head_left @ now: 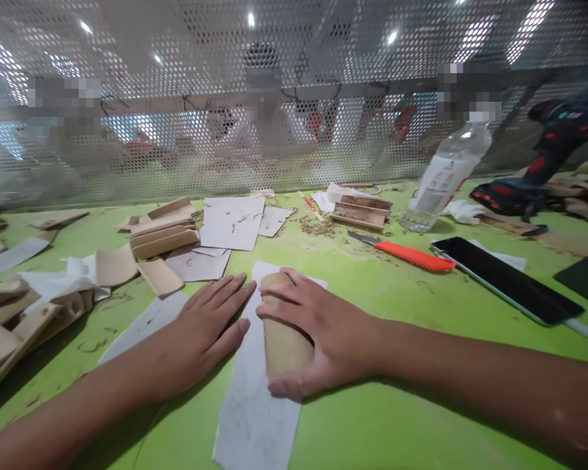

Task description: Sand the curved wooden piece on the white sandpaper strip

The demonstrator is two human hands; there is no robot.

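Right hand [323, 333]: fingers curled over a tan block [284, 339], gripping it from the right.
Left hand [203, 326]: fingers flat and spread, pressing a grey sheet [255, 411] just left of the block.
Block: lies on the sheet, near the table's [396, 424] front edge; long axis runs front to back.
Knife [406, 253]: well behind the right hand.

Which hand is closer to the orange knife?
Right. The right hand lies over the tan wood piece, just below and left of the orange knife. The left hand rests flat on the grey sheet, farther left.
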